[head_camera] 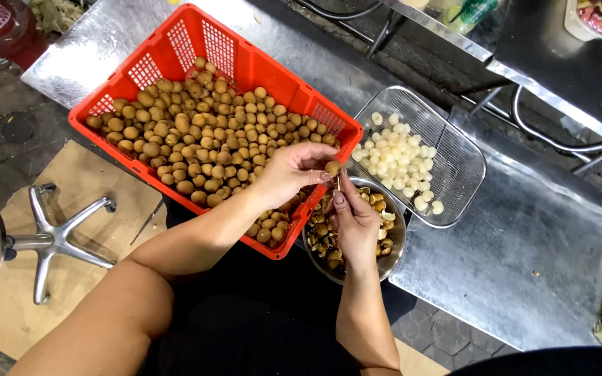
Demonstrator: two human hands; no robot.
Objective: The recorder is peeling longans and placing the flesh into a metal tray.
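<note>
The left hand [288,173] is closed narrowly around a single brown fruit [332,168], pinched at the fingertips and held in the air just above the near corner of the red crate [175,42]. The fruit is round, so it presents no long axis worth recording; what matters is its position, which is at the tip of the left fingers and directly ahead of the right thumb.

The right hand [355,226] rises from below, over the steel bowl [397,244], with fingers curled tight on a thin tool [338,183] whose tip points up toward the underside of the fruit. The tool's shape past the grip cannot be made out. Tool tip and fruit are touching or very nearly so; the picture does not settle which.

Relation of note: the fruit lies above and slightly left of the right hand, the tool's line running near vertical in the picture. The left hand is the nearer, being in contact.

Surroundings: the crate holds a heap of unpeeled brown fruit. The bowl holds shells and dark seeds. The wire basket [465,150], to the right beyond the bowl, holds pale peeled fruit. All three rest on a metal table [524,257]. A chair base [53,240] stands on the floor at left.
</note>
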